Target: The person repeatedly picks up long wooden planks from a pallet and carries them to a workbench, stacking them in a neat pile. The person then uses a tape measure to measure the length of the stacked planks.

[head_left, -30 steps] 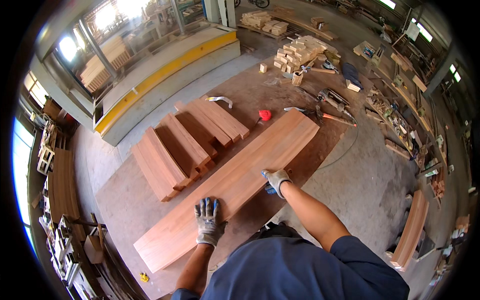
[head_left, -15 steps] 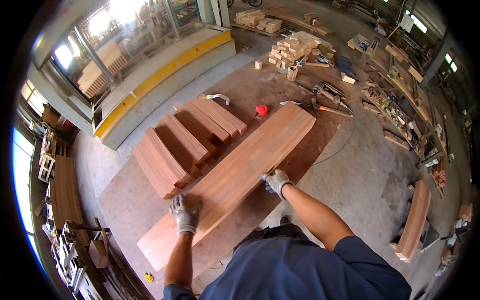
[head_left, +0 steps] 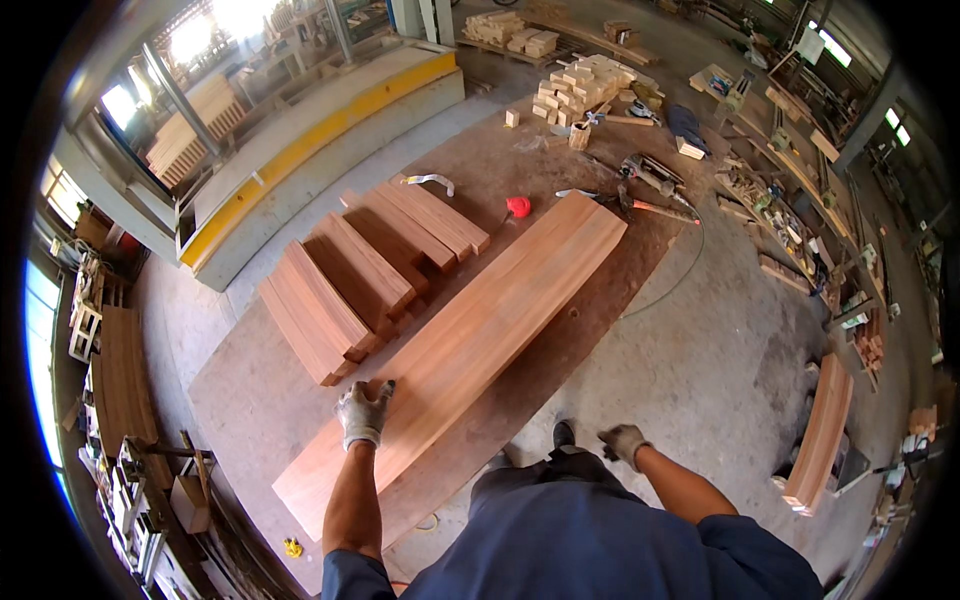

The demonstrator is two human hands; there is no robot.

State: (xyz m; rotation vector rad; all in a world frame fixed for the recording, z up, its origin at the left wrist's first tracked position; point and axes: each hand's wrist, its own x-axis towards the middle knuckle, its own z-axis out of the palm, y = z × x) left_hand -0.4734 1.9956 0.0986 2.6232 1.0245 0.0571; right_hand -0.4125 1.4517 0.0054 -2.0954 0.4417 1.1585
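Note:
A wide reddish-brown wooden board [head_left: 480, 340] lies diagonally across the low work surface, from near left to far right. My left hand [head_left: 364, 412], in a pale work glove, is at the board's far edge near its left end. Its thumb lies over the top face and its fingers bend over that edge. Away from the board, my gloved right hand [head_left: 624, 443] hangs over the floor on my right. Its fingers are loosely bent and apart, with nothing visible in them. Beyond the board sit several narrower reddish-brown planks [head_left: 357, 262], side by side.
A red tape measure [head_left: 518, 207] and a white curved handle [head_left: 432, 182] lie past the planks. Near the board's far end are a power tool [head_left: 650, 175] with a cord and a hammer [head_left: 665, 210]. Pale wood blocks [head_left: 580, 90] are piled farther off. A reddish-brown beam [head_left: 820, 435] stands right.
My right hand has let go of the board's near edge and moved right and toward me. My left hand stays at the far edge, with its thumb now spread from the fingers.

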